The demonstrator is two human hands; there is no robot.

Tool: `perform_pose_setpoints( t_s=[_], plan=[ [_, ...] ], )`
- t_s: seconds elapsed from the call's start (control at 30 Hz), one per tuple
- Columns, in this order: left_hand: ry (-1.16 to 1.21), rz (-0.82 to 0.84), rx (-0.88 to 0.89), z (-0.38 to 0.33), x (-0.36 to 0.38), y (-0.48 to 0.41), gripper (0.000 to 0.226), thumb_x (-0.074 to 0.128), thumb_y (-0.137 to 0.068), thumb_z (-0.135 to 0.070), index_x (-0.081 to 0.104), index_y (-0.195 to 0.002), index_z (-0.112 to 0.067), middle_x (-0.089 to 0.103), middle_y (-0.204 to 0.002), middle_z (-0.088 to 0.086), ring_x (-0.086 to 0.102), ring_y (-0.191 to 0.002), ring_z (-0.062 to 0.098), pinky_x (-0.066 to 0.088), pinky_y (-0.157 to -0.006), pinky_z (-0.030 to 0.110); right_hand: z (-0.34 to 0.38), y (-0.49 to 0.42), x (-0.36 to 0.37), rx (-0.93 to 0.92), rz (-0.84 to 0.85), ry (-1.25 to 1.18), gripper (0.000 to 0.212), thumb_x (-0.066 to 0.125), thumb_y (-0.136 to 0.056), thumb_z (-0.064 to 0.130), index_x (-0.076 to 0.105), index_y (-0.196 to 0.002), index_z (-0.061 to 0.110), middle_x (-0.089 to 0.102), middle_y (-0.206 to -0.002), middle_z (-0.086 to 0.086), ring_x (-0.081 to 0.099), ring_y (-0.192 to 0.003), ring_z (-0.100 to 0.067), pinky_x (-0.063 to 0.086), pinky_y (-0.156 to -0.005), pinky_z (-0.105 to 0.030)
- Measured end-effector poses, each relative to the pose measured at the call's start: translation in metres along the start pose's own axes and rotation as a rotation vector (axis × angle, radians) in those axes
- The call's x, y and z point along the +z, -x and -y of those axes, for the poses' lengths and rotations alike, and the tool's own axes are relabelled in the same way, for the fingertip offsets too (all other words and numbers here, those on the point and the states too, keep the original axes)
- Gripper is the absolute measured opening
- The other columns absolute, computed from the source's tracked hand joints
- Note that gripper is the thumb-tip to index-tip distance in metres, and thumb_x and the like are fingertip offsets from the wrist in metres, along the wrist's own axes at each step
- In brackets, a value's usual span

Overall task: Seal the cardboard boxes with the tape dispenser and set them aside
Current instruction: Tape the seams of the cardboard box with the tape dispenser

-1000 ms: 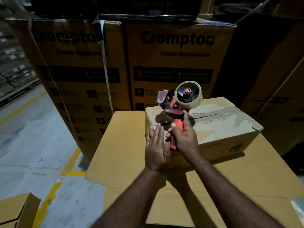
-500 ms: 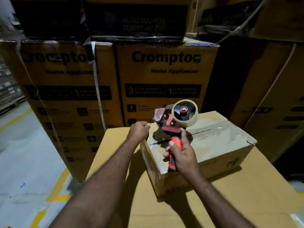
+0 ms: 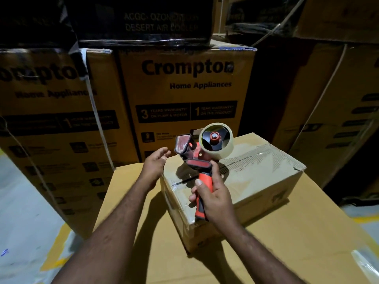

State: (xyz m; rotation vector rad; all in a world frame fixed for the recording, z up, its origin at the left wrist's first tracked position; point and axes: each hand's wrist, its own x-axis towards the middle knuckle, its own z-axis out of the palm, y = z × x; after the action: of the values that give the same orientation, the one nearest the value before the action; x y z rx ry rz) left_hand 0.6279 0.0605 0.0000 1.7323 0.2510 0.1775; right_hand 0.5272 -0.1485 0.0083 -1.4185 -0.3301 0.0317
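A small cardboard box [image 3: 256, 181] with clear tape along its top seam lies on a larger flat carton [image 3: 287, 242]. My right hand [image 3: 215, 199] grips the red handle of the tape dispenser [image 3: 205, 152], holding it upright above the box's near-left corner, its clear tape roll on top. My left hand [image 3: 154, 162] hovers just left of the dispenser's front, over the box's far-left corner, with loosely curved fingers and nothing in it.
Tall Crompton cartons [image 3: 184, 99] stand stacked right behind the work surface, with more cartons [image 3: 338, 119] at the right. A grey floor with yellow lines [image 3: 30, 232] lies to the left. A bit of clear plastic [image 3: 367, 263] lies at the carton's right edge.
My left hand left the box's near side, went to its far-left corner as a fist, then lifted and loosened beside the dispenser. The dispenser rose slightly in my right hand.
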Motion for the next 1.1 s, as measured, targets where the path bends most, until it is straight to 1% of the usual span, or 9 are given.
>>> perform_pose_setpoints(
  t_s=[0.2, 0.3, 0.47, 0.63, 0.7, 0.8, 0.93, 1.0, 1.1],
  plan=[
    [-0.774, 0.010, 0.151, -0.022, 0.002, -0.016, 0.033, 0.047, -0.100, -0.011, 0.068, -0.117, -0.031, 0.069, -0.113, 0.000, 0.062, -0.096, 0.024, 0.049, -0.073, 0.033, 0.000, -0.004, 0.019, 0.049, -0.034, -0.001, 0.068, 0.056, -0.102, 0.023, 0.022, -0.152, 0.054, 0.066, -0.086, -0.008, 0.068, -0.078, -0.024, 0.060, -0.082, -0.047],
    [-1.114, -0.074, 0.195, -0.042, 0.030, -0.008, 0.013, 0.057, -0.095, -0.017, 0.063, -0.104, -0.026, 0.069, -0.109, 0.004, 0.062, -0.102, 0.028, 0.047, -0.098, 0.047, 0.006, 0.003, 0.015, 0.022, -0.104, -0.039, 0.069, 0.056, -0.102, 0.022, 0.020, -0.153, 0.051, 0.068, -0.088, -0.009, 0.069, -0.079, -0.026, 0.060, -0.082, -0.049],
    [-1.111, 0.197, 0.386, -0.061, 0.118, -0.001, 0.020, 0.062, -0.093, -0.036, 0.065, -0.111, -0.027, 0.064, -0.120, 0.001, 0.052, -0.122, 0.026, 0.027, -0.114, 0.060, 0.036, 0.007, -0.039, -0.061, -0.289, -0.032, 0.070, 0.056, -0.101, 0.023, 0.014, -0.151, 0.048, 0.071, -0.087, -0.009, 0.071, -0.079, -0.025, 0.061, -0.080, -0.042],
    [-0.897, 0.540, 0.426, -0.100, 0.229, 0.018, 0.030, 0.055, -0.082, -0.046, 0.062, -0.106, -0.029, 0.067, -0.116, 0.000, 0.062, -0.116, 0.027, 0.050, -0.097, 0.044, 0.073, 0.019, -0.131, -0.150, -0.419, 0.080, 0.067, 0.056, -0.092, 0.037, 0.016, -0.141, 0.060, 0.071, -0.088, -0.010, 0.072, -0.078, -0.027, 0.061, -0.076, -0.046],
    [-0.896, 0.645, 0.426, -0.109, 0.275, 0.032, 0.038, 0.060, -0.090, -0.031, 0.058, -0.127, -0.025, 0.058, -0.137, 0.006, 0.051, -0.132, 0.028, 0.038, -0.111, 0.043, 0.079, 0.029, -0.166, -0.158, -0.448, 0.094, 0.070, 0.057, -0.092, 0.036, 0.016, -0.144, 0.057, 0.071, -0.087, -0.011, 0.072, -0.077, -0.028, 0.060, -0.077, -0.045],
    [-0.994, 0.789, 0.444, -0.123, 0.331, 0.049, 0.064, 0.065, -0.092, -0.030, 0.041, -0.152, -0.029, 0.036, -0.160, 0.000, 0.018, -0.153, 0.026, 0.003, -0.124, 0.052, 0.084, 0.045, -0.215, -0.149, -0.476, 0.107, 0.074, 0.057, -0.091, 0.033, 0.014, -0.149, 0.051, 0.071, -0.086, -0.011, 0.072, -0.075, -0.027, 0.060, -0.076, -0.040],
    [-1.169, 0.772, 0.597, -0.122, 0.367, 0.050, 0.062, 0.044, -0.077, -0.066, 0.062, -0.126, -0.032, 0.058, -0.141, -0.006, 0.033, -0.148, 0.018, 0.005, -0.116, 0.074, 0.088, 0.057, -0.266, -0.112, -0.494, 0.110, 0.076, 0.058, -0.092, 0.032, 0.014, -0.151, 0.051, 0.070, -0.085, -0.012, 0.071, -0.075, -0.030, 0.059, -0.072, -0.039],
    [-1.206, 0.787, 0.638, -0.117, 0.365, 0.052, 0.073, 0.026, -0.070, -0.072, 0.070, -0.110, -0.030, 0.067, -0.124, -0.008, 0.045, -0.139, 0.014, 0.003, -0.115, 0.073, 0.091, 0.060, -0.281, -0.093, -0.477, 0.050, 0.078, 0.058, -0.089, 0.033, 0.015, -0.152, 0.050, 0.069, -0.084, -0.013, 0.069, -0.073, -0.031, 0.058, -0.071, -0.040],
    [-1.118, 0.866, 0.608, -0.106, 0.342, 0.053, 0.058, 0.037, -0.091, -0.070, 0.075, -0.110, -0.030, 0.073, -0.117, -0.010, 0.058, -0.126, 0.010, 0.000, -0.122, 0.057, 0.094, 0.061, -0.288, -0.091, -0.445, 0.028, 0.077, 0.058, -0.089, 0.032, 0.016, -0.152, 0.051, 0.069, -0.084, -0.013, 0.068, -0.073, -0.032, 0.058, -0.073, -0.044]
  ],
)
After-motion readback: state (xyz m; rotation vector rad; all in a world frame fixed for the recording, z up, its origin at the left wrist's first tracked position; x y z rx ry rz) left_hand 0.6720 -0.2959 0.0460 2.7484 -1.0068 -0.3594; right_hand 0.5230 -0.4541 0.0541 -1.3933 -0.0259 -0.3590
